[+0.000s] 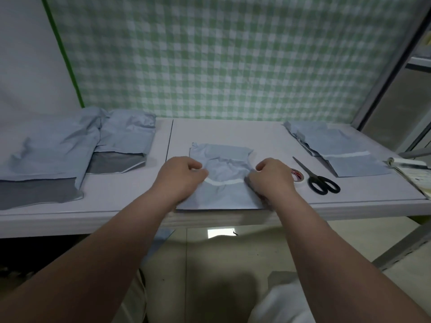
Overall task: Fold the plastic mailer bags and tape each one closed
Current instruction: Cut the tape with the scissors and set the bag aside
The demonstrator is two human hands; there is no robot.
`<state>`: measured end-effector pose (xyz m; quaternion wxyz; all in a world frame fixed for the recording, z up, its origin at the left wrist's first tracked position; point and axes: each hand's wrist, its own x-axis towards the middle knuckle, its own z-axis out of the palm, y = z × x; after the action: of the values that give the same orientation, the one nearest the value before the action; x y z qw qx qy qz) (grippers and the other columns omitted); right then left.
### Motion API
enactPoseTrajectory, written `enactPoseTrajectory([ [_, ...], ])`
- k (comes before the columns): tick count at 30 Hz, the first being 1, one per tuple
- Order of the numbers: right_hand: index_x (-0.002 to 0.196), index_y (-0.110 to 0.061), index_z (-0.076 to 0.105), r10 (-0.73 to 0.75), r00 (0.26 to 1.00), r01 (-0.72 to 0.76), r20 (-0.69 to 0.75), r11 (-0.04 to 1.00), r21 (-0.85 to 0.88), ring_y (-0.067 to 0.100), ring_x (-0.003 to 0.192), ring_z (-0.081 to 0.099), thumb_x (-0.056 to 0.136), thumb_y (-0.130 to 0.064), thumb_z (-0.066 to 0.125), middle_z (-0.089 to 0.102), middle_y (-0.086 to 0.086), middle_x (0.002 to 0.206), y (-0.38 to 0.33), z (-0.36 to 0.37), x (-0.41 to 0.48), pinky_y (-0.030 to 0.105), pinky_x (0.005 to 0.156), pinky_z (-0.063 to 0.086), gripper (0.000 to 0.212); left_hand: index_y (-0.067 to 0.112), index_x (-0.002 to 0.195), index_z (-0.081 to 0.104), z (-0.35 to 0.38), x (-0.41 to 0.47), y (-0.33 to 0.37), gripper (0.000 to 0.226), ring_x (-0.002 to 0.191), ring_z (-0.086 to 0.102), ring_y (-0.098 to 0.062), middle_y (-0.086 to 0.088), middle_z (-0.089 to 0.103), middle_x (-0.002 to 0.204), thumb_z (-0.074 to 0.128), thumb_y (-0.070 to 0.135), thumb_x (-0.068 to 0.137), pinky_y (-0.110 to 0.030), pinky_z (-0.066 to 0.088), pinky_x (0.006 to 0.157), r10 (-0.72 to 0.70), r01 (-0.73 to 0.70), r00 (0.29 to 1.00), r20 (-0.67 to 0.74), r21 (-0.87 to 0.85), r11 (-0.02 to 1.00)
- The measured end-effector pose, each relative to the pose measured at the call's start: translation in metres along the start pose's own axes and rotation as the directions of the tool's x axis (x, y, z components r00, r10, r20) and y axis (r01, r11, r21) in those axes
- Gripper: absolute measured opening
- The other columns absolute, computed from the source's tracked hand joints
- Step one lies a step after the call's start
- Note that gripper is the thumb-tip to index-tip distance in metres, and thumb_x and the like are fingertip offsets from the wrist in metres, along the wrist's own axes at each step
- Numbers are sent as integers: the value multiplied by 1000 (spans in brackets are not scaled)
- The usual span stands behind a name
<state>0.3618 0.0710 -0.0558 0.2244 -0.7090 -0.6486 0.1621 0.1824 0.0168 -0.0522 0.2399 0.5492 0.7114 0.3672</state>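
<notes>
A green-and-white checked cloth (233, 54) hangs behind a pale table (130, 201). At the table's left lie two bulky mailer bags (53, 155), each with its grey flap turned toward the near edge. At the far right is a flat stack of bags (338, 148) showing a white adhesive strip. The working bag (224, 164) lies in the middle, its near edge flush with the table's front edge, its far part crumpled and its white strip running across between the hands. The left hand (180, 176) has its fingers curled onto the bag's left side, and the right hand (271, 177) has its fingers curled onto the bag's right side; both appear to grip the plastic there. Black scissors (319, 178) lie just right of the right hand, and a roll of tape (298, 175) sits between them, partly hidden by the hand. The step in hand is judged to be the fold, not yet taped. The next move calls for pressing the fold flat with one hand while the other reaches for the tape.
</notes>
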Motion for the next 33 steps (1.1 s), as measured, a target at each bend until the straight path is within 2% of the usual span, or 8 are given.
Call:
enactPoseTrajectory([
  [3,104,-8,60,65,995,-68,71,997,40,29,103,56,87,-12,57,61,9,101,-7,-6,13,22,70,36,18,10,121,59,1,18,0,40,68,61,-22,-15,62,98,65,2,82,-15,45,53,-207,235,972,111,-405,884],
  [5,73,-10,55,76,985,-73,156,997,-25,29,77,56,81,-4,57,54,5,73,-15,-9,21,21,55,35,10,6,127,54,3,28,2,48,56,53,-17,-18,60,90,61,-8,81,-19,48,46,-255,307,952,172,-521,796],
  [14,67,-14,47,193,912,-371,362,764,528,13,57,46,85,-6,61,53,1,58,-8,4,61,17,46,42,24,14,89,60,8,55,13,18,45,44,-11,-8,51,67,61,-3,84,-15,33,41,-277,375,921,275,-426,823],
  [19,78,-2,60,151,857,-491,492,531,691,26,76,58,95,-9,52,61,14,88,-13,-10,78,31,64,48,19,15,105,64,4,72,30,25,93,55,-25,-10,62,107,46,3,91,-43,46,93,-250,525,846,471,-653,546],
  [22,99,-6,61,99,862,-507,498,204,837,27,104,60,97,-11,48,59,8,120,-11,-29,94,39,75,52,14,18,109,61,3,80,54,29,90,55,-25,-5,58,98,42,3,93,-55,45,85,-181,488,868,463,-724,488],
  [26,122,-9,56,148,900,-420,410,41,907,34,122,51,99,-14,46,50,11,137,10,-63,117,53,99,43,25,19,100,63,19,96,91,28,103,57,-33,-10,52,124,43,1,91,-61,41,83,-78,440,885,459,-768,465],
  [29,125,-14,52,184,934,-316,306,25,948,38,120,51,101,-11,40,45,17,137,29,-94,127,51,87,50,27,18,109,62,44,105,121,34,88,59,-32,-13,53,115,41,-1,91,-65,34,95,1,401,887,462,-771,494],
  [33,129,-14,52,251,951,-230,181,181,956,29,80,60,99,-1,31,41,20,142,63,-135,137,27,35,48,39,18,123,57,93,110,161,42,88,54,-33,-17,55,106,37,-2,92,-54,42,94,98,377,865,492,-766,520],
])
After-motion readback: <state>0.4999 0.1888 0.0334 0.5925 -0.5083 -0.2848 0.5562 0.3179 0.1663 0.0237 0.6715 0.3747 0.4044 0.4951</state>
